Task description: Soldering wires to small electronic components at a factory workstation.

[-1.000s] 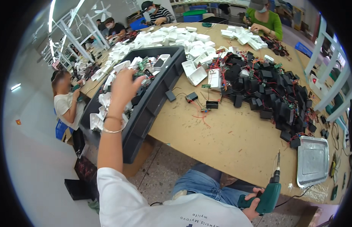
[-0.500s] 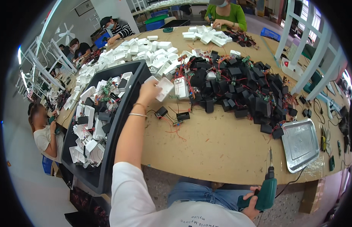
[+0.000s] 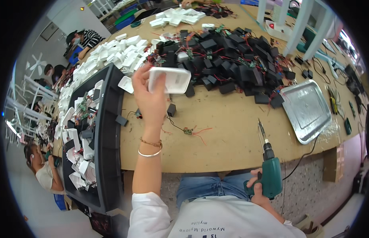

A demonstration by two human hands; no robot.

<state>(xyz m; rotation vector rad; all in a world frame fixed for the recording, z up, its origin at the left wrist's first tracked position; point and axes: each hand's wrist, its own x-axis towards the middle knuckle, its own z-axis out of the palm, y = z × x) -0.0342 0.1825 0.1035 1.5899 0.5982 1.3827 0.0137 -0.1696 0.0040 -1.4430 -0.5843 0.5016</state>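
Note:
My left hand [image 3: 150, 95] is raised over the table with a white plastic case [image 3: 177, 81] between thumb and fingers, its hollow side showing. In my right hand [image 3: 256, 186], at the table's front edge, is a green soldering gun [image 3: 272, 178], gripped by the handle with its thin tip pointing away from me. Below the case, on the board surface, lie a small black box [image 3: 172, 110] and a little circuit board [image 3: 188, 131] with red wires. Another white case [image 3: 126, 84] rests left of my left hand, by the bin.
A black bin [image 3: 109, 154] of white cases and wired parts stands at the left. Beyond my hands are heaps of black boxes [image 3: 232, 59] and white cases [image 3: 131, 53]. A metal tray [image 3: 307, 111] and pliers [image 3: 332, 101] lie at the right. Co-workers sit around.
My left hand has lifted the white case off to the right and turned it. The whole view has shifted with my head. My right hand still grips the soldering gun.

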